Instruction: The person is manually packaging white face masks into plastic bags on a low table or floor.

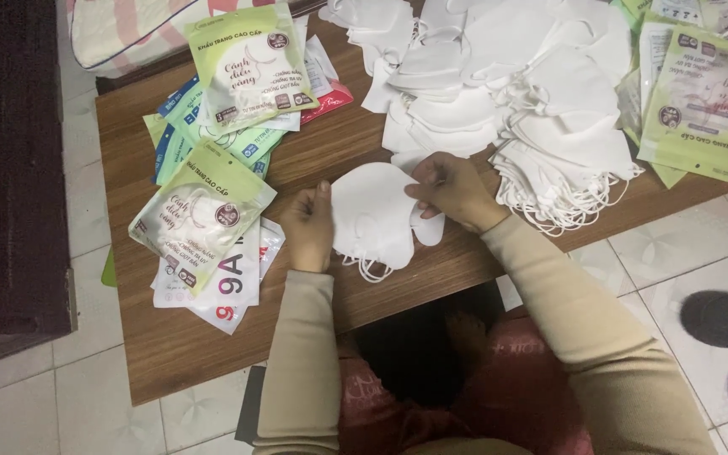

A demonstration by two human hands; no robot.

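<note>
Wooden table [212, 354], both hands [457, 192] gripping white masks [372, 215]

A low wooden table [179, 345] stands on pale floor tiles [35, 404] — green packets [204, 211] at left, loose white masks [499, 93] heaped at upper right.

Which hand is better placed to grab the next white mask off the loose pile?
Right, probably: the right hand sits beside the loose pile of white fabric masks; the left hand is farther away, steadying the held white masks.

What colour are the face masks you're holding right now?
Plain white folded fabric face masks, held in both hands; seen from the head camera.
</note>
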